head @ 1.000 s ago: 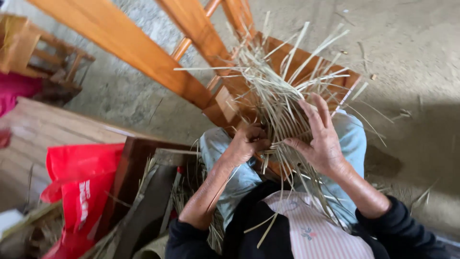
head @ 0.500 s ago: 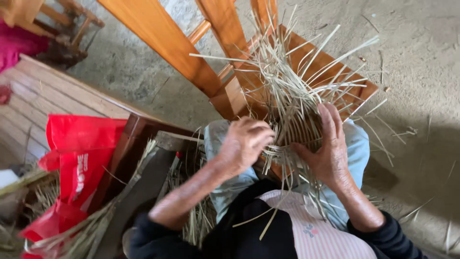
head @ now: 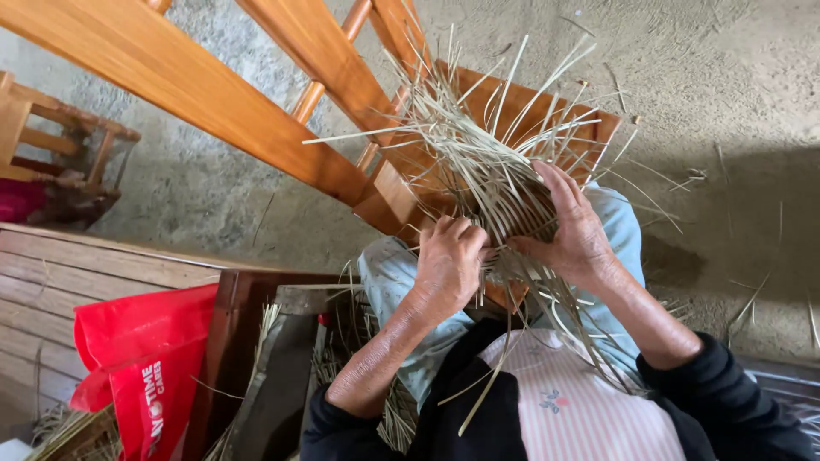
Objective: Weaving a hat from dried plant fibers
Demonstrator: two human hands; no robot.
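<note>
A loose bundle of pale straw strips rests on my lap, partly woven at its lower end, with free ends fanning up and outward. My left hand is curled in a fist, gripping strips at the bundle's lower left. On the right side, my right hand lies flat against the woven part, fingers pressed onto the strips. Both forearms come up from black sleeves. Behind the bundle stands a wooden chair with an orange-brown frame.
A red plastic bag sits at lower left beside a dark wooden frame. More straw lies by my left knee. A small wooden stool stands at far left. Stray strips litter the concrete floor.
My left hand has closed from a looser hold into a tight fist on the strips. My right hand has shifted slightly up along the bundle. The view has drifted.
</note>
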